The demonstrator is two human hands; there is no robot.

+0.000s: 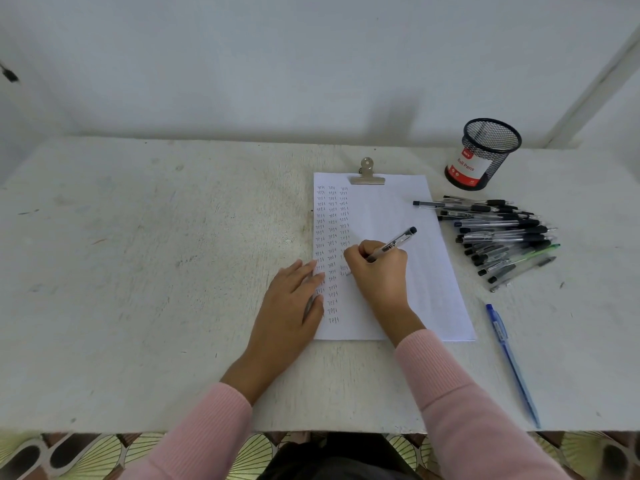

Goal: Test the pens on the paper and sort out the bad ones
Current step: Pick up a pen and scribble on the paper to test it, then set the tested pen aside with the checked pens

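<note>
Your right hand [379, 271] gripped a clear-barrelled pen [394, 242] with a dark cap end. Its fingers [355, 254] were curled round the lower barrel, and the tip sat down on the paper [422, 278] at the foot of the third column of small handwritten marks. The barrel slanted up and away to the right. Your left hand [294, 299] lay flat, fingers straight and slightly spread. The fingertips pressed the left edge of the sheet while the palm rested on the tabletop [138, 271]. The white sheet was held at its top by a metal clip [367, 174]. Three columns of marks ran down its left side and the rest was blank. Just beside the sheet's right edge lay a pile of pens [502, 233], mostly clear with black grips and one of them green, fanned out roughly side by side. A single blue pen [512, 362] lay apart from that pile, near the front right of the tabletop and pointing toward you. Behind the pile stood a black mesh pen cup [485, 154] showing a red and white label that read "Ball Pens". Pink sleeves [460, 403] covered both your forearms.
</note>
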